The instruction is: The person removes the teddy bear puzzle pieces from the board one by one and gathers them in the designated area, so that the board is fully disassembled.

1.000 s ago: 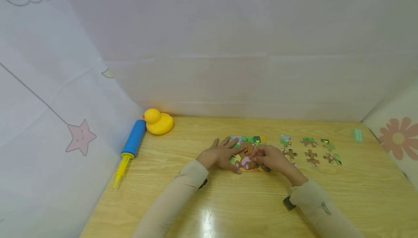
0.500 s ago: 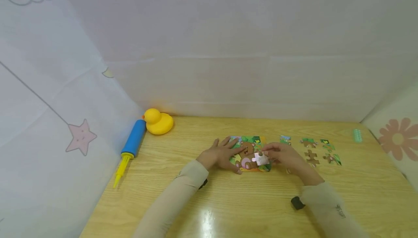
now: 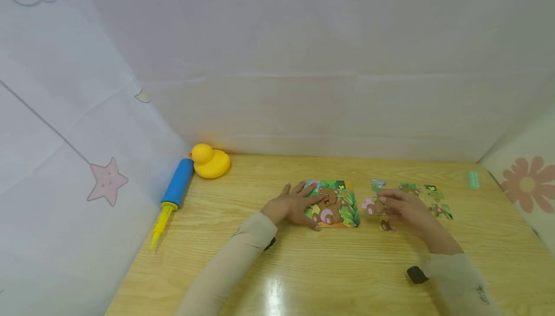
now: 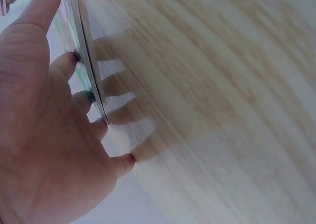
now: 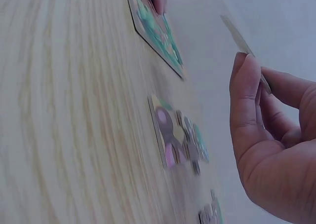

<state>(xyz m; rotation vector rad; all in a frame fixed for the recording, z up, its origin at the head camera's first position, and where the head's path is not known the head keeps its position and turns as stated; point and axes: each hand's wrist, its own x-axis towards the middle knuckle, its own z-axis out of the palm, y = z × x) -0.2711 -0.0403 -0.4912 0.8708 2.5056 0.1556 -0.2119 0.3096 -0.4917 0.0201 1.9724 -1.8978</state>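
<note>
My left hand (image 3: 297, 206) lies with fingers spread over the left side of a bear picture puzzle board (image 3: 352, 212). In the left wrist view, the fingertips of my left hand (image 4: 59, 115) touch the board's edge and the table. My right hand (image 3: 405, 212) is over the loose pieces to the board's right. It pinches a thin puzzle piece (image 5: 238, 35) between thumb and fingers, raised off the table in the right wrist view. Below it lie loose puzzle pieces (image 5: 170, 135). My right hand partly hides these pieces in the head view.
Several more loose puzzle pieces (image 3: 441, 210) lie farther right. A small green ridged object (image 3: 474, 179) sits near the right back corner. At the left stand a yellow rubber duck (image 3: 212, 163) and a blue and yellow hand pump (image 3: 178, 183). Cloth walls (image 3: 277, 113) border the table.
My right hand has moved right from over the bear picture to above the loose pieces, carrying a puzzle piece away from the board. My left hand has stayed in place.
</note>
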